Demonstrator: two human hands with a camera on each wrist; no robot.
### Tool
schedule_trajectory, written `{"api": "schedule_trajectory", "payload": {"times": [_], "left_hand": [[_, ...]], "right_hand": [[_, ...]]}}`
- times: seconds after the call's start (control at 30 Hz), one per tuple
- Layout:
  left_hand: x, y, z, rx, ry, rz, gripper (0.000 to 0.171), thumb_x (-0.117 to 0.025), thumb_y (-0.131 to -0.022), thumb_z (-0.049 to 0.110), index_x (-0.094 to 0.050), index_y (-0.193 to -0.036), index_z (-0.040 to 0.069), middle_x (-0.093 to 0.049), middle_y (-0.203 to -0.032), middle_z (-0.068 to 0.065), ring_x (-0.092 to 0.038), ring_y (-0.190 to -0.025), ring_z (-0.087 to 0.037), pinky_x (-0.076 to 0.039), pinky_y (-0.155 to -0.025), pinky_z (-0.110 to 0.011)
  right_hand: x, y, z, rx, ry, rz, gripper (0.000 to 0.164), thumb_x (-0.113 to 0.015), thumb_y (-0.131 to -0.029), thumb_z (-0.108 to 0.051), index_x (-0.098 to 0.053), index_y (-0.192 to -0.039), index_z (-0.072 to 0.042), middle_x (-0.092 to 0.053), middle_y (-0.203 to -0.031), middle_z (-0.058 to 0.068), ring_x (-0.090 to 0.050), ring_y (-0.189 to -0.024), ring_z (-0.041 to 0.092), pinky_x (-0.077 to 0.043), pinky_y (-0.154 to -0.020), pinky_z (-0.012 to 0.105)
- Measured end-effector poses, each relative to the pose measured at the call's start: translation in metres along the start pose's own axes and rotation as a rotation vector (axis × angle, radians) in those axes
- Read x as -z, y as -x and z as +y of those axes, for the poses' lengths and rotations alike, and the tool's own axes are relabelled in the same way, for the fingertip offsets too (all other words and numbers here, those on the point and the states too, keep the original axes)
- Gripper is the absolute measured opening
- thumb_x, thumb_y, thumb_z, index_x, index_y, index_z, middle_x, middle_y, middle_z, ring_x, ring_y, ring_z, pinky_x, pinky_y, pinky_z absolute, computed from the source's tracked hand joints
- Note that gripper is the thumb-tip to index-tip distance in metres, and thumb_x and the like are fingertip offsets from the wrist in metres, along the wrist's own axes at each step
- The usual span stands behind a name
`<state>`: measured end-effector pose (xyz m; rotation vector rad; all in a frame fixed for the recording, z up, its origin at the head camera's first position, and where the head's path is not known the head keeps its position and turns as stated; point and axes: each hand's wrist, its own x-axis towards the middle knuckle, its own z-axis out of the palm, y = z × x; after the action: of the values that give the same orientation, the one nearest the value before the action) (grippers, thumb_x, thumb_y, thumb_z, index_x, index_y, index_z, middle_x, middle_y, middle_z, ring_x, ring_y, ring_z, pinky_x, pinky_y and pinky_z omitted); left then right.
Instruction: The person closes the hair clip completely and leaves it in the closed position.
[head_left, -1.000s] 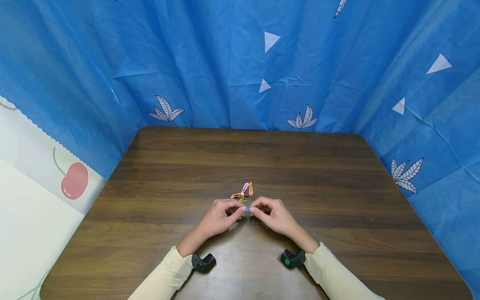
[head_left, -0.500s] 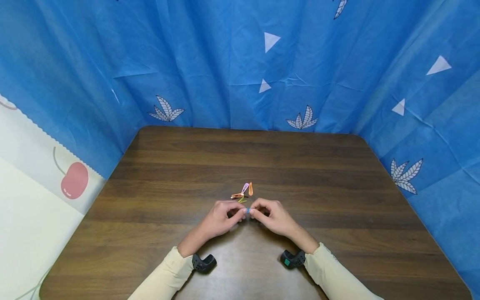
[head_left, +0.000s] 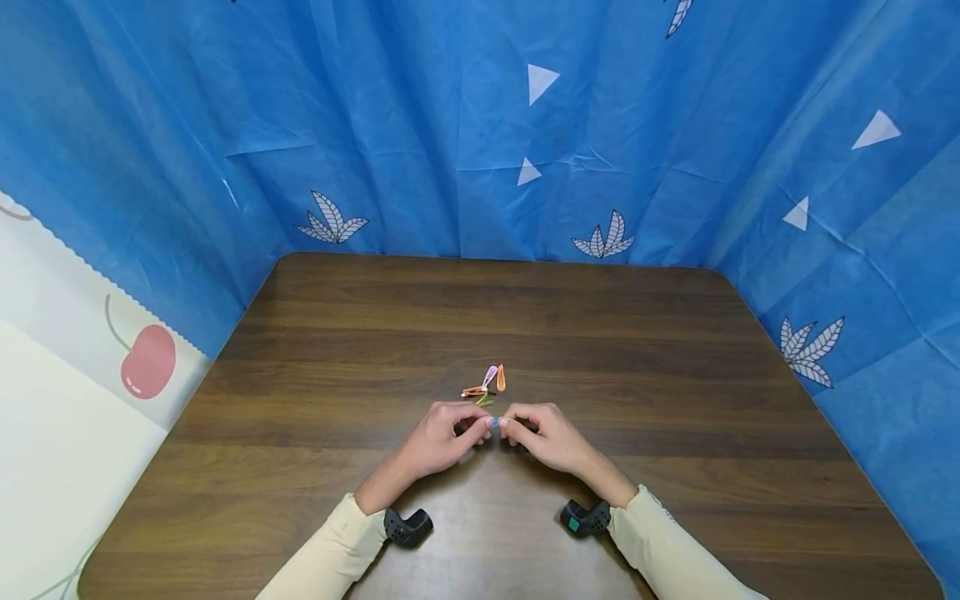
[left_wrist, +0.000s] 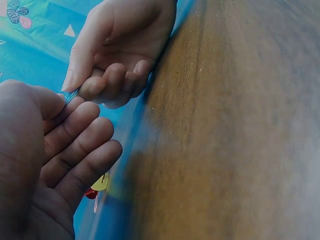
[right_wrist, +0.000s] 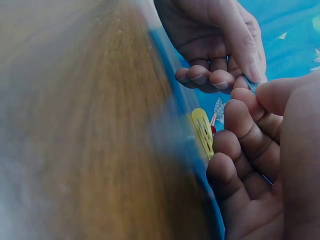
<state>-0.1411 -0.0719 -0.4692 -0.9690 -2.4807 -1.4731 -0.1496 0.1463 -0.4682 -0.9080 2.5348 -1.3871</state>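
Near the table's middle, both hands pinch one small blue hair clip (head_left: 496,422) between thumbs and index fingertips. My left hand (head_left: 437,435) has its left end, and my right hand (head_left: 553,435) grips the right end. Only a sliver of the blue clip (left_wrist: 71,96) shows between the fingertips in the left wrist view; the rest is covered. Just beyond the hands lie a yellow snap hair clip (head_left: 484,401), an orange-and-white clip (head_left: 473,391), a purple clip (head_left: 491,375) and an orange clip (head_left: 501,378). In the right wrist view the yellow clip (right_wrist: 202,131) appears beside the right fingers.
The brown wooden table (head_left: 480,317) extends around the hands on all sides. A blue curtain (head_left: 420,125) hangs behind its far edge and along the right. Pale patterned cloth (head_left: 75,358) is at the left.
Both hands have shifted very slightly toward the body and closer together, so less of the blue hair clip shows between the fingertips. The other clips have stayed put.
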Motion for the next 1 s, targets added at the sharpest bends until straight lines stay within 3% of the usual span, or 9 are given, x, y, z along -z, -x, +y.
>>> {"api": "schedule_trajectory", "payload": {"times": [0.37, 0.8, 1.0], "left_hand": [[0.001, -0.001, 0.001, -0.004, 0.009, -0.008, 0.017, -0.059, -0.097, 0.023, -0.072, -0.088, 0.014, -0.068, -0.075, 0.006, -0.061, -0.065, 0.0, -0.05, -0.06, -0.018], [0.001, -0.002, 0.002, 0.005, 0.004, -0.009, 0.016, -0.061, -0.096, 0.022, -0.072, -0.087, 0.014, -0.067, -0.074, 0.009, -0.06, -0.064, 0.003, -0.05, -0.059, -0.018], [0.001, 0.0, 0.003, 0.028, -0.007, -0.021, 0.018, -0.06, -0.096, 0.024, -0.072, -0.089, 0.013, -0.067, -0.074, 0.011, -0.061, -0.065, 0.003, -0.05, -0.06, -0.018]], "right_hand": [[0.01, 0.002, -0.034, 0.021, -0.04, -0.042, 0.022, -0.053, -0.099, -0.015, -0.066, -0.083, -0.006, -0.063, -0.07, 0.008, -0.059, -0.065, 0.026, -0.045, -0.059, 0.022], [0.013, 0.002, -0.031, 0.01, -0.043, -0.079, 0.024, -0.051, -0.101, -0.02, -0.066, -0.086, -0.007, -0.065, -0.073, 0.008, -0.059, -0.066, 0.026, -0.046, -0.06, 0.023], [0.012, 0.002, -0.031, -0.036, -0.025, -0.08, 0.025, -0.053, -0.1, -0.022, -0.066, -0.083, -0.008, -0.062, -0.068, 0.004, -0.05, -0.059, 0.008, -0.039, -0.056, 0.02]]}}
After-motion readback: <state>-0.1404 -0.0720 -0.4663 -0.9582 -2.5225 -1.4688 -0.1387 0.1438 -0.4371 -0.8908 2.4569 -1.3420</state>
